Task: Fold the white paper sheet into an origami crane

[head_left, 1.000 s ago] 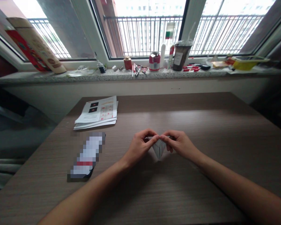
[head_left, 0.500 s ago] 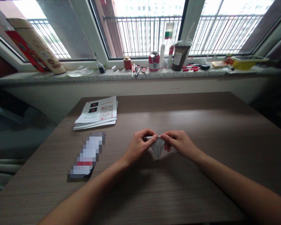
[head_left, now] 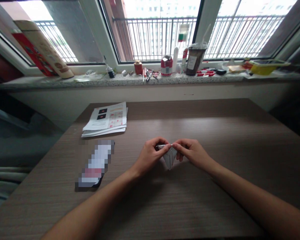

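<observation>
A small piece of folded white paper (head_left: 170, 159), shaped like a triangle with its point downward, is held over the middle of the table. My left hand (head_left: 154, 150) pinches its upper left part between thumb and fingers. At the upper right corner, the thumb and fingertips of my right hand (head_left: 187, 148) are closed on the same paper. Faint creases and print marks show on its near face. The fingers behind the paper are partly hidden.
On the brown table (head_left: 215, 200), a phone (head_left: 96, 165) with a blurred screen lies left of my hands. Behind it is a stack of printed sheets (head_left: 107, 118). The windowsill (head_left: 82, 81) bears a red can (head_left: 166, 66), a dark cup (head_left: 195, 60) and a yellow container (head_left: 263, 68).
My hands and the folded paper stay almost in place, with only slight finger movement. The whole view has shifted a little, so the surroundings appear slightly farther right.
</observation>
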### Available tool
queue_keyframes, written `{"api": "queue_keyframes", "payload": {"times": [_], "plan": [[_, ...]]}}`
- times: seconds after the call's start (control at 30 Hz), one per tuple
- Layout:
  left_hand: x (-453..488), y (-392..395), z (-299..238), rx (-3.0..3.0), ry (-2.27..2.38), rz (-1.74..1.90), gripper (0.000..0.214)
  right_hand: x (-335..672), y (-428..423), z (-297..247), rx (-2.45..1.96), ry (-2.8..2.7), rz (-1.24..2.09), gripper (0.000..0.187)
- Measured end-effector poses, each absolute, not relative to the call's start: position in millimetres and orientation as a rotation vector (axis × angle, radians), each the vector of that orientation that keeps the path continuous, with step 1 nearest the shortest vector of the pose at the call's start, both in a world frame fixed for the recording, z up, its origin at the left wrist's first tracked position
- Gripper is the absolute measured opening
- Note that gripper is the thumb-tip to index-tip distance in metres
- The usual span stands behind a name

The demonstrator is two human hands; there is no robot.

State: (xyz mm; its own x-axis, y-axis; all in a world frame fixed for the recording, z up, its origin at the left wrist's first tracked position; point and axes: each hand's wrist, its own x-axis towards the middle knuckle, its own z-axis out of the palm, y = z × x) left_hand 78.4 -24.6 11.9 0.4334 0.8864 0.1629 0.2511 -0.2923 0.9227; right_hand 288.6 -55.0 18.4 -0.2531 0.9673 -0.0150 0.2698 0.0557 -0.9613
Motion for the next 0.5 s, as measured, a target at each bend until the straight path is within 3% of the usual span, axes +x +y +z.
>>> {"api": "queue_keyframes", "payload": {"times": [0.5], "plan": [[80.3, -23.8, 11.4, 1.792, 0.949, 0.864, 0.028, 290.4, -55.5, 10.3, -1.252, -1.67, 1.181, 0.045]]}}
